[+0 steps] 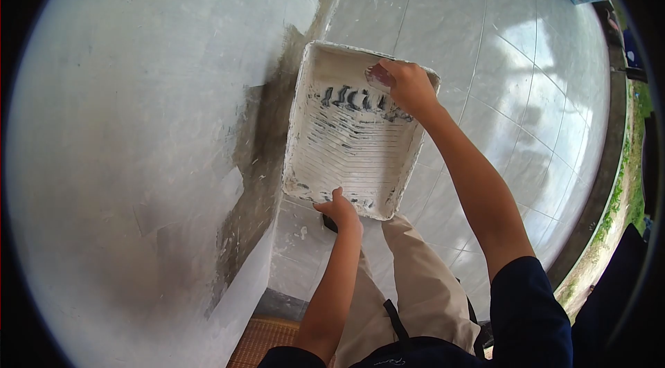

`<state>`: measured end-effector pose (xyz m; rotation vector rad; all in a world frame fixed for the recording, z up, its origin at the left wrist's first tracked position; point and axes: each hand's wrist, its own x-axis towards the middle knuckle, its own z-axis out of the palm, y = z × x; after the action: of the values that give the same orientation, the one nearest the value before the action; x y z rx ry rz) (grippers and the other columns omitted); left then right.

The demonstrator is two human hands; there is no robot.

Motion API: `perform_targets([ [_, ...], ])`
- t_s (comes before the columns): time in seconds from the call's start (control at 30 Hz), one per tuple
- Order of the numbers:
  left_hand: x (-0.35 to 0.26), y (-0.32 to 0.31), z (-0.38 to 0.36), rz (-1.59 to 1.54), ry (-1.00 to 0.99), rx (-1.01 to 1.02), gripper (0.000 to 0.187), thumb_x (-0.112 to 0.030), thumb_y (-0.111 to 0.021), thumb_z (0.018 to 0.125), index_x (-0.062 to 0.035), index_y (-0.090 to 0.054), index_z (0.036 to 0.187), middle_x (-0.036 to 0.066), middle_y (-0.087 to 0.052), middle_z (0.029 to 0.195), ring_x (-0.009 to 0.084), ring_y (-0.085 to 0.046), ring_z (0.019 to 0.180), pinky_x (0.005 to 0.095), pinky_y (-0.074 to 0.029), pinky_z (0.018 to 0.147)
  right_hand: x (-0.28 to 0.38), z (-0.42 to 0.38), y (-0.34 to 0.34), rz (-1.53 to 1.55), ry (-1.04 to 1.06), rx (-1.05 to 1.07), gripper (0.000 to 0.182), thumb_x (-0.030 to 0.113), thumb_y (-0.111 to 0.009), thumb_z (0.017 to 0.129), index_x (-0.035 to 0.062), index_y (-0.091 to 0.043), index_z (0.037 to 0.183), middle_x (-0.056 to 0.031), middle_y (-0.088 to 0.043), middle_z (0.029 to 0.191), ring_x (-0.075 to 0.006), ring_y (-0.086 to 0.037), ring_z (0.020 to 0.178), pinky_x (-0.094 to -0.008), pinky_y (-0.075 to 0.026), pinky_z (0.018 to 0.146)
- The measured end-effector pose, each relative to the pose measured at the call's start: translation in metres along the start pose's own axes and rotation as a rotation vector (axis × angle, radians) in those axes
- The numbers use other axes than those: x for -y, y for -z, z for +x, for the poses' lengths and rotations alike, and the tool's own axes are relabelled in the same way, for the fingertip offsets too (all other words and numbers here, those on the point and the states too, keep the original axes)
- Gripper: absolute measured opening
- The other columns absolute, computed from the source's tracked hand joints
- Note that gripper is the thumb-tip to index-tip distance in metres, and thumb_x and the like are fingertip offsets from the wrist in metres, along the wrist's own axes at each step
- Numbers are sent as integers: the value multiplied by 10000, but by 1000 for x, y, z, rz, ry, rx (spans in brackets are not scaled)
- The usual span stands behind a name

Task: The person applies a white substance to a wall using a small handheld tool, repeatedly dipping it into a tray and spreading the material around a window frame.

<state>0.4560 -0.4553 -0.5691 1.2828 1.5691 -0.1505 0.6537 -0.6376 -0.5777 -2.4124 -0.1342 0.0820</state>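
Observation:
A paint-smeared white paint tray (pixel 294 139), with ridges on its slope and dark streaks across the middle, is in front of me. My left hand (pixel 341 211) grips its near edge, thumb over the rim. My right hand (pixel 410 87) is closed over the far right part of the tray, around a small reddish-purple piece (pixel 379 76) spotted with white. That piece is low over the deep end; its exact kind I cannot tell.
To the left stands a wall (pixel 138 112) with patchy white paint and a bare grey strip (pixel 260 139) along its base. Glossy grey floor tiles (pixel 450 22) spread to the right. A woven brown surface (pixel 267 340) lies near the bottom, and grass (pixel 620 181) shows beyond the floor's edge.

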Motion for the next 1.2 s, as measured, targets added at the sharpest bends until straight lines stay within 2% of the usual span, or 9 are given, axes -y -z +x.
perform_targets([
  [0.13,0,3,1,-7,21,39,881,-132,-568,853,22,19,1491,275,-195,1535,373,-314,1401,452,-273,1163,2,-3,4,-18,-40,36,223,-12,-623,788,36,-661,1003,-195,-691,899,-382,-662,848,-463,-520,759],
  [0.57,4,15,3,10,-23,52,769,-157,-565,851,21,-148,1471,233,-288,1498,338,-374,1353,436,-310,1128,-7,-23,-5,50,-246,-85,238,1,-601,792,24,-701,1007,-230,-696,942,-407,-661,887,-461,-527,808],
  [0.77,14,37,19,23,-88,36,697,-181,-583,852,52,-304,1447,212,-379,1472,326,-396,1350,412,-314,1121,-2,-28,-13,173,-426,47,293,20,-569,761,34,-712,1016,-248,-683,953,-437,-645,908,-460,-517,816],
  [0.87,14,53,28,53,-104,-11,669,-192,-585,859,54,-349,1434,206,-386,1479,327,-389,1363,399,-312,1121,13,-37,-21,264,-493,76,277,45,-582,755,43,-720,995,-238,-692,902,-395,-673,867,-429,-525,782],
  [0.93,12,65,31,55,-118,-55,661,-196,-582,864,53,-356,1434,205,-379,1487,330,-380,1374,394,-307,1124,31,-43,-19,518,-670,132,253,39,-578,785,16,-714,997,-186,-719,879,-296,-695,801,-375,-528,742],
  [0.97,10,72,32,106,-191,-47,649,-197,-571,877,50,-353,1436,210,-376,1489,333,-370,1383,396,-298,1130,35,-47,-24,528,-653,131,253,39,-578,785,16,-714,997,-186,-719,879,-296,-695,801,-375,-528,742],
  [1.03,0,86,28,139,-284,-44,636,-199,-560,890,48,-350,1438,214,-374,1491,337,-361,1392,398,-289,1136,41,-56,-37,875,-692,148,233,22,-556,843,-27,-698,1022,-131,-718,884,-200,-675,778,-324,-524,729],
  [1.13,-26,106,14,167,-457,-1,600,-175,-541,919,33,-345,1447,222,-365,1489,337,-341,1406,404,-269,1149,76,-61,-25,1162,-726,218,240,-11,-516,893,-69,-656,1078,-127,-702,945,-192,-666,798,-324,-534,751],
  [1.2,-45,122,4,335,-724,29,600,-126,-569,905,14,-345,1444,237,-374,1459,358,-360,1377,427,-272,1145,104,-63,-17,1239,-697,225,239,-13,-510,903,-68,-636,1098,-132,-692,966,-201,-666,823,-336,-541,767],
])
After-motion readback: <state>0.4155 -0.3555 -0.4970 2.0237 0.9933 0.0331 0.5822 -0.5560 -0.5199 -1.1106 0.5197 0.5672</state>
